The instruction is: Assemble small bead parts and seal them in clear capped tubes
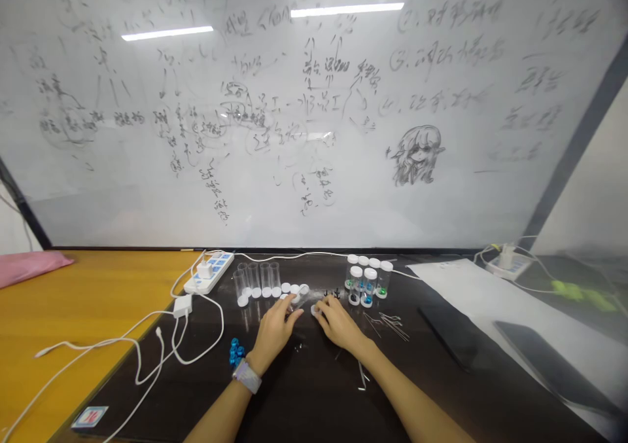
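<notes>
My left hand [275,332], with a watch on its wrist, is closed around a clear tube [298,296] that lies tilted, its white end pointing away from me. Pinched at the fingertips of my right hand [339,326] is a small white cap [314,310], a short gap from the tube. Several white caps [285,288] lie just beyond my left fingers. Behind them stands a row of clear tubes [265,276] on white bases. Small black pieces [336,293] sit past my right fingers.
Capped tubes [369,286] with blue and green contents stand back right. Thin metal rods [395,326] and hex keys [362,376] lie right. Blue balls [235,351] are left, near white cables [161,345] and a power strip [210,273]. A black phone [444,337] lies far right.
</notes>
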### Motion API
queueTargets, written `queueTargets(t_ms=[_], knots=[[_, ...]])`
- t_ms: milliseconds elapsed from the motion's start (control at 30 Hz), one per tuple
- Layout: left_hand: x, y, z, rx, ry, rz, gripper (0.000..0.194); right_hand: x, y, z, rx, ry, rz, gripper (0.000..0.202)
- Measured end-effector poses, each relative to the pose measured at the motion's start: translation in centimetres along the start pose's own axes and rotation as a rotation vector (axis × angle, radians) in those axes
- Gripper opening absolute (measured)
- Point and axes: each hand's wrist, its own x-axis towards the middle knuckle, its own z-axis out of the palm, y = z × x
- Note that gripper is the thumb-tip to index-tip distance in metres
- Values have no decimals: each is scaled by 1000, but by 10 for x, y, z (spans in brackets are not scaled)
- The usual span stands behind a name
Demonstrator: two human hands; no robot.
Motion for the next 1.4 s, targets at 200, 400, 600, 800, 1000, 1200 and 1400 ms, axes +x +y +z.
queueTargets(t_ms=[200,400,600,800,1000,1200,1400], knots=[[0,6,-6,37,-31,29,39,4,-3,-10,307,147,52,7],[-2,8,-7,95,-62,71,38,6,-6,-11,530,204,43,33],[-2,6,-6,120,-69,53,39,7,-9,-14,567,254,-5,31],[-2,7,-6,110,-70,64,40,8,-11,-19,609,232,-73,31],[-2,5,-5,59,-85,84,42,7,-8,-19,640,237,-56,31],[-2,6,-3,55,-83,135,46,9,-3,-9,731,290,71,32],[-3,16,-2,-26,-60,92,42,5,-15,-12,671,273,34,46]])
